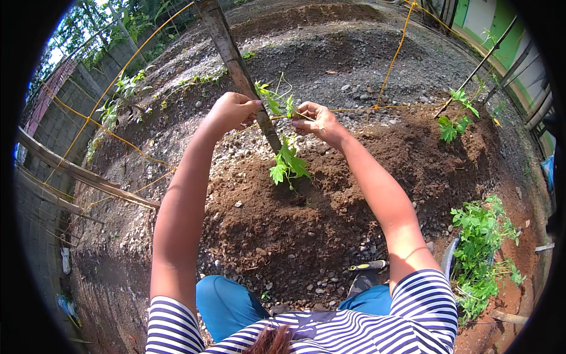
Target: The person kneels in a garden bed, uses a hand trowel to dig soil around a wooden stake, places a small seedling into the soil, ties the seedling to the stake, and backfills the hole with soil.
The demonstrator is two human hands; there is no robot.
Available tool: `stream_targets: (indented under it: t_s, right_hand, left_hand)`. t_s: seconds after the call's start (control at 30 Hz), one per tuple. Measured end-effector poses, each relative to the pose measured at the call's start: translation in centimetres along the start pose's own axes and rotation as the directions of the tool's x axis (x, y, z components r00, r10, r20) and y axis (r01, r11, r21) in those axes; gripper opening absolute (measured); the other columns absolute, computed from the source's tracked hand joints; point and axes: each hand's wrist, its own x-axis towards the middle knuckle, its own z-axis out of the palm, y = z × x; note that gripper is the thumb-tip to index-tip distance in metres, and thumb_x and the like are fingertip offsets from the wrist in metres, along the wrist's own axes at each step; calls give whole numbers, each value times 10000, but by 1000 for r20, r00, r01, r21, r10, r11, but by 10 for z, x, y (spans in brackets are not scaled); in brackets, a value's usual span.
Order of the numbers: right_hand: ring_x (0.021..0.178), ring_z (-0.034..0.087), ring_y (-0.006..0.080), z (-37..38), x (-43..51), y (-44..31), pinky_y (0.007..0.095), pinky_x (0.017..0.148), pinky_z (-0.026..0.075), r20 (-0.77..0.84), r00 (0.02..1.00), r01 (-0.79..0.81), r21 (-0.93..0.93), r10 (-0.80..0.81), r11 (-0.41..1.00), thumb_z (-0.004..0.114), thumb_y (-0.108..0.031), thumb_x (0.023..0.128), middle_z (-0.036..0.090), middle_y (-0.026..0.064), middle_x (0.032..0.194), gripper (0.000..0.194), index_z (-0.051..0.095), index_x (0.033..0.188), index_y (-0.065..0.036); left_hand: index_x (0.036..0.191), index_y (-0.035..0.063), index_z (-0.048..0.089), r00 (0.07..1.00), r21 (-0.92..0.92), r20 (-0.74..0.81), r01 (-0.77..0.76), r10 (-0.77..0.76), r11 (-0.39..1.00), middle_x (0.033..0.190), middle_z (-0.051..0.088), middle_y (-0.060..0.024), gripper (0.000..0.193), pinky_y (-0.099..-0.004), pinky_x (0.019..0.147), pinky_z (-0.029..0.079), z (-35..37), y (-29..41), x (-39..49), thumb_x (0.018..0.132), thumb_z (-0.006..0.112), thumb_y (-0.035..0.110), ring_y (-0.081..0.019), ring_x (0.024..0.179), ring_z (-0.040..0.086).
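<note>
A wooden stake (239,71) stands tilted in the soil in front of me. My left hand (234,111) is at the stake's left side, thumb against the wood and fingers curled; what they pinch is hidden. On the other side, my right hand (319,124) pinches a thin pale strand, a stem or a tie, beside the vine's upper leaves (275,102). Lower leaves of the young climbing plant (288,163) spread at the stake's foot, over loose brown soil (265,208). Yellow twine (345,109) runs sideways behind both hands.
A tool with a yellow-and-grey handle (368,265) lies by my right foot. Leafy seedlings (479,252) fill a container at the right. Another staked plant (455,126) grows farther right. Wooden poles (88,172) and a yellow twine net (88,118) stand left, before a block wall (57,119).
</note>
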Motion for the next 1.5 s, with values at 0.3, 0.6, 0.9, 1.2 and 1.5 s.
stream_targets:
  t_s: [0.3, 0.6, 0.9, 1.2, 1.5]
  right_hand:
    - [785, 586, 104, 0, -10, -9, 247, 685, 510, -6, 1000, -15, 56, 15, 998, 683, -69, 781, 587, 36, 915, 208, 573, 956, -42]
    - [780, 586, 108, 2, -15, -18, 259, 686, 507, -26, 999, -20, 21, 21, 1000, 666, -99, 802, 609, 33, 862, 206, 565, 967, -29]
    - [723, 576, 105, 15, -2, -19, 256, 665, 507, -51, 999, -1, 14, 2, 1000, 655, -175, 828, 608, 46, 826, 237, 560, 979, -19]
    - [790, 607, 138, 22, 16, -9, 257, 684, 514, -65, 997, -39, 29, 41, 999, 554, -135, 893, 602, 71, 901, 188, 519, 1022, -1]
    - [722, 604, 107, 5, 45, 15, 247, 648, 520, -175, 985, 3, -21, -7, 1000, 590, -108, 864, 637, 60, 839, 155, 583, 986, -14]
  left_hand:
    - [1247, 58, 442, 993, -815, 54, -18, 107, 579, 1184, 540, -89, 361, -347, 803, 476, 39, 7, 1, 890, 479, 100, -202, 993, 566]
    - [1160, 52, 547, 952, -689, -203, -305, 229, 657, 999, 640, -59, 306, -258, 720, 505, 31, 19, 3, 890, 566, 195, -124, 852, 622]
    - [1113, 17, 580, 927, -394, -286, -344, 242, 852, 865, 649, -56, 349, -230, 632, 528, 16, 20, -2, 804, 678, 144, -91, 738, 605]
    - [1141, 15, 564, 930, -315, -286, -320, 232, 894, 919, 636, -95, 385, -241, 694, 536, 6, 5, 2, 774, 678, 38, -129, 799, 624]
    - [1163, 48, 555, 795, -169, -591, -290, 139, 942, 903, 645, -97, 557, -255, 649, 495, 39, -35, 5, 672, 782, 181, -130, 765, 616]
